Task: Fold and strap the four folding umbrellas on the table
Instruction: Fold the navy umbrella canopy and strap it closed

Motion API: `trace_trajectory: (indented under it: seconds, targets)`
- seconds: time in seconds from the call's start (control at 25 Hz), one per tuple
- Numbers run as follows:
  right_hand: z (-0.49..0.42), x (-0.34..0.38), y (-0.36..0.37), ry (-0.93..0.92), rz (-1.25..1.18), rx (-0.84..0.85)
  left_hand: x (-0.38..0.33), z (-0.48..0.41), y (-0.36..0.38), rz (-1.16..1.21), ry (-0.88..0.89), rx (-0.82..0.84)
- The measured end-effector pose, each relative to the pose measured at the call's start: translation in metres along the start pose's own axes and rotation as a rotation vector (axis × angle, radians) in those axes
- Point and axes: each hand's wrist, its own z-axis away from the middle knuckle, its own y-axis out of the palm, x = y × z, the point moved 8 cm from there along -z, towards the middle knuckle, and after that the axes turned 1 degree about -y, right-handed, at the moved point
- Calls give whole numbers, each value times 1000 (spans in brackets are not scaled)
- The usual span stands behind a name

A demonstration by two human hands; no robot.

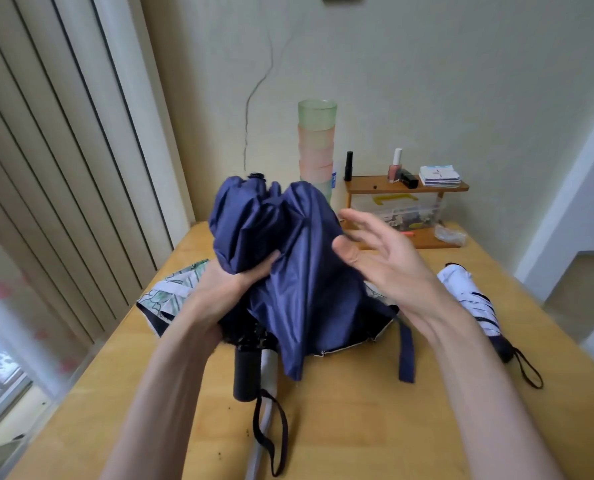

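Navy umbrella unstrapped: my left hand clutches its cloth, right hand splayed; white umbrella looks folded.

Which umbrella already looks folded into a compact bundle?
The white umbrella at far right; the navy umbrella in the left hand is loose, and the leaf-print umbrella lies spread.

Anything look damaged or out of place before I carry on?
A long crack runs down the wall left of the stack of cups. Dark specks lie scattered on the table beside the black umbrella handle. Nothing else stands out.
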Motion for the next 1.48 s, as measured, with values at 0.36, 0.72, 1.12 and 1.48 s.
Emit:
trace_trajectory:
  seconds: [0.36, 0.72, 1.12, 1.48]
  targets:
    - [-6, 7, 6, -170, 168, -124, 28, 12, 67, -136, -111, 324]
    - [-2, -7, 2, 110, -18, -17, 41, 11, 64, -207, -174, 294]
    - [-6, -8, -7, -3, -60, -279, 31, 13, 85, -255, -21, 266]
    - [-1, -8, -8, 83, -156, -205, 36, 10, 81, 155, -236, 130]
